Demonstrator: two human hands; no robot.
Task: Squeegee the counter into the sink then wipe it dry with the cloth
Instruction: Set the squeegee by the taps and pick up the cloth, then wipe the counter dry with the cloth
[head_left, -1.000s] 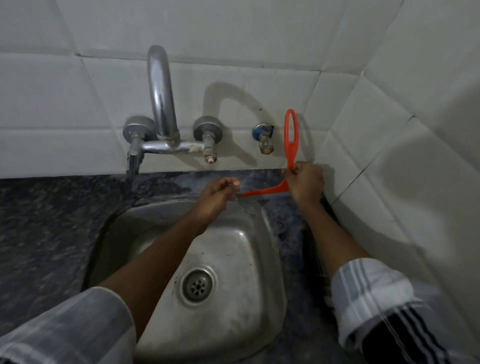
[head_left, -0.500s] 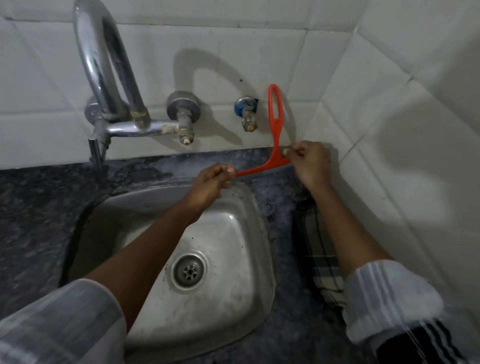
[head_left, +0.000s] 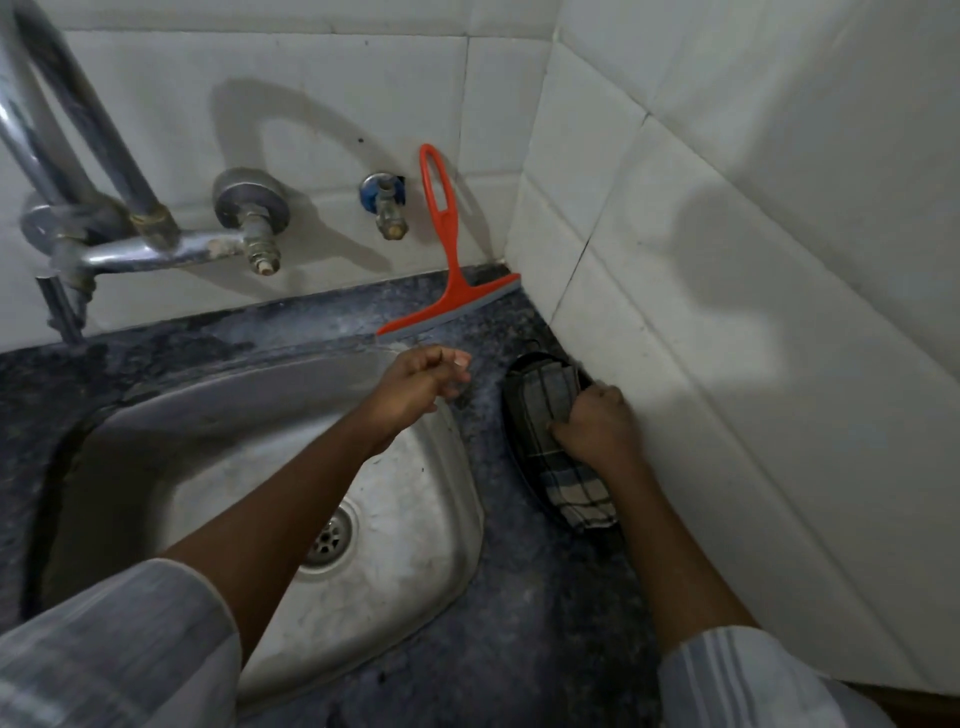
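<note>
The red squeegee (head_left: 445, 260) stands free, its handle leaning on the back wall tiles and its blade resting on the dark speckled counter (head_left: 519, 623) in the far right corner. A checked grey cloth (head_left: 545, 410) lies folded on the counter along the right wall. My right hand (head_left: 597, 421) is closed on the cloth's near middle. My left hand (head_left: 423, 382) hovers over the far right rim of the steel sink (head_left: 405, 519), fingers loosely curled, holding nothing.
A chrome mixer tap (head_left: 104, 223) with a tall spout sits on the back wall at the left. A small blue-collared valve (head_left: 387, 208) sticks out beside the squeegee handle. White tiled walls close the back and right sides.
Both hands let go of the squeegee, which now leans against the back wall. My right hand dropped back to the cloth and closed on it. The left hand drew slightly back.
</note>
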